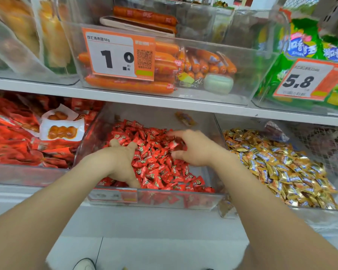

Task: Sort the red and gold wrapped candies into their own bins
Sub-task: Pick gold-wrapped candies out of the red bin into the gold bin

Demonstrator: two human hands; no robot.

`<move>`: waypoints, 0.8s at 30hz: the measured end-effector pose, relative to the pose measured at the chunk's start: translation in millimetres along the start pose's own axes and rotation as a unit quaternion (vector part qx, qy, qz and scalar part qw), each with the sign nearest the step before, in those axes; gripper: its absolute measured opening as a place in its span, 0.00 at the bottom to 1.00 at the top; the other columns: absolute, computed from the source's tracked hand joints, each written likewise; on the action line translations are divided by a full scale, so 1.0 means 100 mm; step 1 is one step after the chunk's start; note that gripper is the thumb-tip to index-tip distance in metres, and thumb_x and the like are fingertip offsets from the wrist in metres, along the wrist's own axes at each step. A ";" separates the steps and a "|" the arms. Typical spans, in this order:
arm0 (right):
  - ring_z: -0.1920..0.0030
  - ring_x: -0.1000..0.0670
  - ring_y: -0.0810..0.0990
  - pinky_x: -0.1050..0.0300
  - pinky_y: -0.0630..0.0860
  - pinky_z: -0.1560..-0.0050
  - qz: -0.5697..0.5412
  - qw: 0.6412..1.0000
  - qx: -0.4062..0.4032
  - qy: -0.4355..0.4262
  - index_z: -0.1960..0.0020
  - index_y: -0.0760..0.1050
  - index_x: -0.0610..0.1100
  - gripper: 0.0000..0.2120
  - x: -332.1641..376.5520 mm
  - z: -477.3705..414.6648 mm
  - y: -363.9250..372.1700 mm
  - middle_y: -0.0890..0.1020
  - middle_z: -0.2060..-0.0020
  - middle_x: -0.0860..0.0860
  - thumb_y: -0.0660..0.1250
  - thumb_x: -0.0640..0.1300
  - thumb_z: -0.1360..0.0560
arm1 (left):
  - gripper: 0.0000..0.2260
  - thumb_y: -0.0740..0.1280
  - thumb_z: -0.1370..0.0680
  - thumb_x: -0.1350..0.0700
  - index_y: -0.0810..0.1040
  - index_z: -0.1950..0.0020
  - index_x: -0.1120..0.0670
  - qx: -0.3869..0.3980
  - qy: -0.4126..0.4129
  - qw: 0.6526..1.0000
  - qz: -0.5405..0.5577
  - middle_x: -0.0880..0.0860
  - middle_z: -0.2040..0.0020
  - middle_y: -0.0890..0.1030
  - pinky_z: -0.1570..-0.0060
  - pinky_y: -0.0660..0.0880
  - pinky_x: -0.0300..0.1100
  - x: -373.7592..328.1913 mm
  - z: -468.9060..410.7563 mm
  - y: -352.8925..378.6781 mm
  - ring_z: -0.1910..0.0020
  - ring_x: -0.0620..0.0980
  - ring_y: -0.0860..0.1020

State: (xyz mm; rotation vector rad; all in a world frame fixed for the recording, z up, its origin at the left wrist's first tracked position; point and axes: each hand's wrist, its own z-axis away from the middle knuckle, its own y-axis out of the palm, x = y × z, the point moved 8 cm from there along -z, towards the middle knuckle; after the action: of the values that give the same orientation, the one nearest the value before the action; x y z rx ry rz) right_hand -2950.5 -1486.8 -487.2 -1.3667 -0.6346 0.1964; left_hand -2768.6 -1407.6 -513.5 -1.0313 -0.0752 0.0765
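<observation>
A clear bin [213, 200] on the lower shelf holds a heap of red wrapped candies [156, 164]. To its right, a second clear bin [318, 214] is full of gold wrapped candies [277, 166]. My left hand [119, 162] is dug into the left side of the red heap, knuckles bent and fingertips buried among the candies. My right hand [193, 149] hovers over the right side of the heap, its fingers curled down around a few red candies. One orange-gold wrapper [184, 118] lies alone at the back of the red bin.
Left of the red bin, another bin holds red snack packets [12, 137]. The shelf above carries bins of orange sausages [129, 86] and green bags [304, 49], with price tags [113, 55] in front. A shelf edge [164, 102] hangs over the candy bins.
</observation>
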 end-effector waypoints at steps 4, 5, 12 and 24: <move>0.54 0.50 0.83 0.63 0.73 0.55 0.077 0.993 0.072 0.058 0.43 0.84 0.50 0.18 -0.05 0.23 -0.15 0.82 0.51 0.51 0.80 0.39 0.30 | 0.61 0.86 0.41 0.42 0.50 0.18 0.43 -0.019 0.030 0.998 0.054 0.60 0.31 0.59 0.43 0.81 0.53 0.00 -0.15 0.00 0.45 0.63 0.79; 0.59 0.51 0.83 0.60 0.75 0.62 0.101 0.984 0.118 0.089 0.44 0.83 0.48 0.20 -0.07 0.31 -0.11 0.80 0.51 0.49 0.83 0.40 0.32 | 0.60 0.86 0.42 0.44 0.52 0.19 0.42 -0.030 0.050 0.996 0.063 0.58 0.33 0.60 0.43 0.80 0.52 -0.04 -0.20 0.00 0.48 0.61 0.78; 0.56 0.42 0.85 0.48 0.83 0.64 0.191 0.929 0.279 0.147 0.33 0.73 0.38 0.35 -0.10 0.46 0.34 0.81 0.41 0.43 0.85 0.45 0.33 | 0.57 0.87 0.39 0.55 0.58 0.19 0.37 -0.182 0.248 0.932 0.192 0.51 0.21 0.55 0.28 0.62 0.36 -0.44 -0.37 -0.04 0.23 0.54 0.64; 0.45 0.45 0.81 0.49 0.79 0.42 0.034 0.997 -0.057 0.042 0.42 0.80 0.56 0.22 -0.07 0.32 -0.07 0.82 0.50 0.52 0.81 0.58 0.33 | 0.25 0.81 0.31 0.46 0.72 0.41 0.40 -0.249 0.144 0.956 0.062 0.45 0.44 0.71 0.45 0.78 0.53 -0.02 -0.09 -0.31 0.44 0.51 0.76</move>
State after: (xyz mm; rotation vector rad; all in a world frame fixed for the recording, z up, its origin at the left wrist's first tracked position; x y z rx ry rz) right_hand -2974.4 -1464.3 -480.2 -1.5008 -0.5368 0.1590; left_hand -2769.3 -1431.7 -491.9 -1.5418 0.2487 0.0189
